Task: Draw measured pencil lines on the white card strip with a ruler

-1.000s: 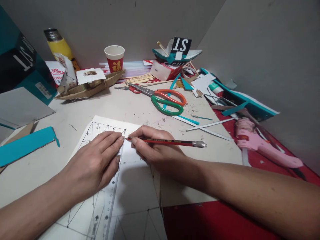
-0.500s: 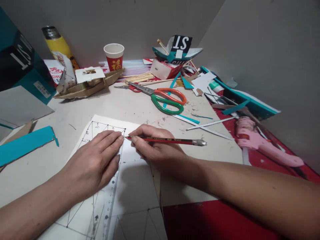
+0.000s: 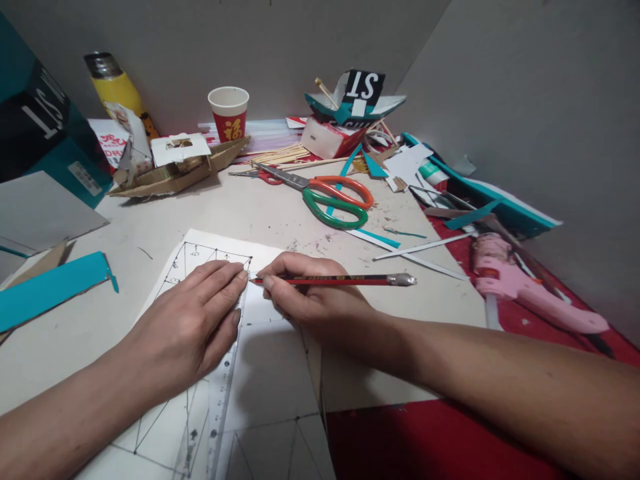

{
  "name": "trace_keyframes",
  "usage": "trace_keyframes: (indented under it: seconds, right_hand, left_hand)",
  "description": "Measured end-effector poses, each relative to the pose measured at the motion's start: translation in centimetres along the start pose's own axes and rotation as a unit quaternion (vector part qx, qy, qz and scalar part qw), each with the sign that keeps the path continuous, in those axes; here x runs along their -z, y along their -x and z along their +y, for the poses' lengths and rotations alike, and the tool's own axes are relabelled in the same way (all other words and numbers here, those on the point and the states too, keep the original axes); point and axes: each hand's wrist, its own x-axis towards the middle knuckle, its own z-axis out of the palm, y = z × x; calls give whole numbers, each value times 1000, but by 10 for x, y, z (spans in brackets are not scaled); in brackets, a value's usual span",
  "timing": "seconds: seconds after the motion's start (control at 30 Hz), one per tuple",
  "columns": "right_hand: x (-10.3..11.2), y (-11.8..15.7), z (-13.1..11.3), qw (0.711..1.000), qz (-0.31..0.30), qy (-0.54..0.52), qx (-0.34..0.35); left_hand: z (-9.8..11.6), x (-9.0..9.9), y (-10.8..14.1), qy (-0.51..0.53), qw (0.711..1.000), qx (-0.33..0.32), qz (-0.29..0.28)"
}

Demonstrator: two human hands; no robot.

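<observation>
A white sheet of paper [image 3: 270, 387] with ruled lines and small written marks lies in front of me. My left hand [image 3: 187, 320] rests flat across it, fingers stretched out, pressing on a clear ruler [image 3: 220, 400] that runs toward me from beneath the fingers. In my right hand [image 3: 310, 293] is a red and black pencil [image 3: 360, 280] with a metal-capped end, pinched near its point. The pencil tip meets the paper at the ruler's edge, just beside my left fingertips. Part of the drawing is hidden under both hands.
Orange-and-green-handled scissors [image 3: 335, 200] lie beyond my hands. Behind stand a paper cup [image 3: 229, 110], a cardboard boat [image 3: 175, 177] and a yellow bottle [image 3: 120, 93]. Paper strips [image 3: 420, 257] and a pink glue gun [image 3: 525, 280] are at right, a blue cardboard piece [image 3: 55, 287] at left.
The pencil tip has moved very slightly toward me along the ruler's edge. My left hand and the ruler stay in place.
</observation>
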Motion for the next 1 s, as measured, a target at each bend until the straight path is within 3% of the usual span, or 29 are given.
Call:
trace_keyframes:
  seconds: [0.5, 1.0]
  right_hand:
    - [-1, 4, -2, 1000, -8, 3, 9]
    - [2, 7, -6, 993, -55, 52, 87]
  left_hand:
    - [2, 2, -1, 4, 1000, 8, -4]
    - [2, 2, 0, 5, 1000, 4, 2]
